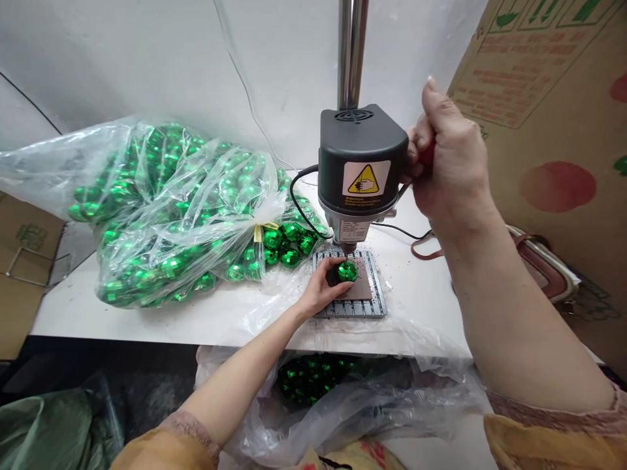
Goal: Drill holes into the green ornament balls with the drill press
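Under the drill press (357,156), a shiny green faceted ball (347,271) sits on a brown pad (362,287) over the slotted grey base plate (377,307). My left hand (327,284) is closed around the ball's left side, thumb in front and fingers behind. The drill tip comes down to the top of the ball; whether it has entered cannot be made out. On the press's right side, my right hand (448,147) grips the red-ended feed lever (428,156), its thumb pointing up. Dark specks lie scattered around the plate.
A large clear bag (186,215) full of green balls lies on the white table (147,323) at left. Below the front edge, an open plastic bag (392,405) holds more balls. A printed carton (539,130) and a brown purse (543,267) stand at right.
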The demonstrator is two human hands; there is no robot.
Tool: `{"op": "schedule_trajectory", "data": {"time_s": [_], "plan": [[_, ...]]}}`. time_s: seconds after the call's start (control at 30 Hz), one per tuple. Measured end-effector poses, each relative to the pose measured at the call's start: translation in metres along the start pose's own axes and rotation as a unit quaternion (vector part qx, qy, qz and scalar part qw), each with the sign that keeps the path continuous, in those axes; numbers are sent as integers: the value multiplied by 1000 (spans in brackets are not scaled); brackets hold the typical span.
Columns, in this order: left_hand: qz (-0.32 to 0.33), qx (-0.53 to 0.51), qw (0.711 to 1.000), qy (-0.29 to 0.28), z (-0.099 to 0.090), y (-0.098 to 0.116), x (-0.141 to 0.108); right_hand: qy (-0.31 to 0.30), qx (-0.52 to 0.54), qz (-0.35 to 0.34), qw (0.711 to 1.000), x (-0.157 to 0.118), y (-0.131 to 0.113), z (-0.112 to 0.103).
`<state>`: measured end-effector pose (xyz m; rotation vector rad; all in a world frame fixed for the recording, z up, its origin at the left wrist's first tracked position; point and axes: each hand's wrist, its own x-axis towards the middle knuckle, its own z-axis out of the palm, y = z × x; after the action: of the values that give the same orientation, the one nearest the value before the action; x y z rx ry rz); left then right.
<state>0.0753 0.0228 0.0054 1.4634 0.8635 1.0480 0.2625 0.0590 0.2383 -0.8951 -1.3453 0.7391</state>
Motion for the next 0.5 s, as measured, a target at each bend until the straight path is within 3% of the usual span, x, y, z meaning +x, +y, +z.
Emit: {"op": "schedule_trajectory", "data": {"time_s": [0.07, 0.13, 0.5], "plan": [[-4, 0, 1000, 7, 0, 0, 1, 35, 83, 85, 992, -1, -5, 3], [-5, 4, 1000, 11, 0, -1, 1, 64, 117, 117, 984, -5, -9, 7], [-7, -23, 1000, 21, 1, -1, 0, 95, 99, -121, 983, -65, 1, 11]]}}
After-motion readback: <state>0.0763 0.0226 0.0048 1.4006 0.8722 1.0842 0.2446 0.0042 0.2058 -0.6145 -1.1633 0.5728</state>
